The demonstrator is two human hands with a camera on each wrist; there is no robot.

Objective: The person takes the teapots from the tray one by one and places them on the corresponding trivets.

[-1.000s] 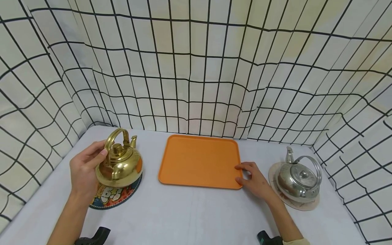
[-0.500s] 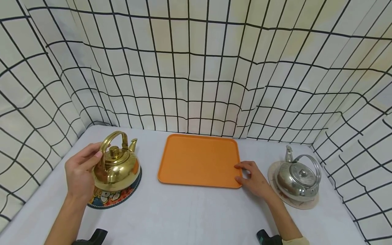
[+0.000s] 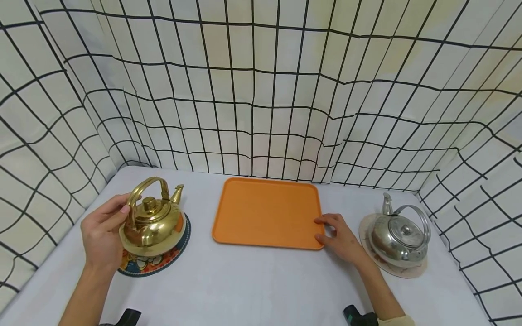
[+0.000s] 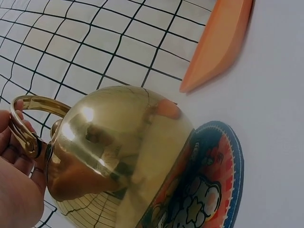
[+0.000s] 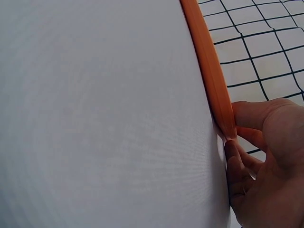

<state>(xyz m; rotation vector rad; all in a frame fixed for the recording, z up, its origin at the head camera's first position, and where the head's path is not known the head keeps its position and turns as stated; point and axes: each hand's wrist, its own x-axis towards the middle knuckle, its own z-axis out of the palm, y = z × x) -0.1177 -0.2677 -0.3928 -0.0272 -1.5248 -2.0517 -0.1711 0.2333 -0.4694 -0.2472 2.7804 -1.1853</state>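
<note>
My left hand (image 3: 103,235) grips the arched handle of a shiny gold kettle (image 3: 152,226) with its spout pointing right. Beneath the kettle is a round, colourful cartoon-patterned mat (image 3: 179,251), also seen in the left wrist view as a blue-rimmed mat (image 4: 232,171); I cannot tell whether the base touches it. At the tray's right edge, my right hand (image 3: 340,240) pinches the rim of an orange rectangular tray (image 3: 267,213). The right wrist view has the thumb and fingers on the tray edge (image 5: 213,76), the tray lying on the table.
A silver kettle (image 3: 397,237) stands on a round beige mat (image 3: 367,226) at the right. White walls with a black grid (image 3: 261,90) close in the back and sides of the white-covered table (image 3: 253,285).
The left hand has brought the gold kettle a little to the left and lower over the patterned mat, from a tilted to a more level pose. The right hand and tray have stayed put.
</note>
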